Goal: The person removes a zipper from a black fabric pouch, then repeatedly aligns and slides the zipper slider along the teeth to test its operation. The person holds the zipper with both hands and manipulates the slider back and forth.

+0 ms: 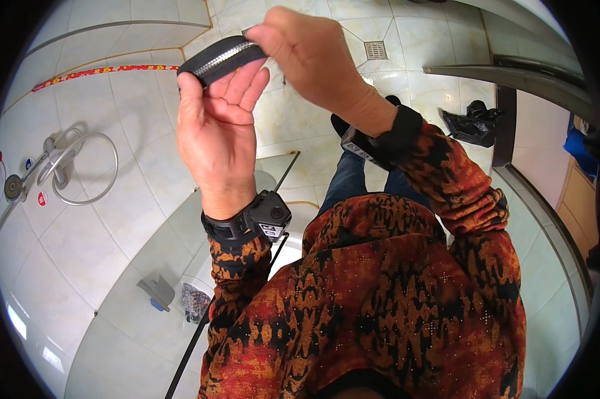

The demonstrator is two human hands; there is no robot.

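Observation:
A short black zipper strip (215,64) with silver teeth is stretched between my hands at the upper middle of the head view. My left hand (219,136), palm up, grips its left end between the thumb and the fingers behind it. The other fingers curl loosely below the strip. At its right end my right hand (312,61) pinches it with thumb and forefinger. The back of that hand hides its remaining fingers. The strip bends in a slight arch, and whether it has a slider cannot be seen.
A shower head (13,187) with a looped hose (116,163) hangs on the left tiled wall. A glass panel (124,326) stands lower left, near a grey holder (156,291). A floor drain (375,50) lies ahead; a black plastic bag (474,124) sits right, beside a door frame (505,126).

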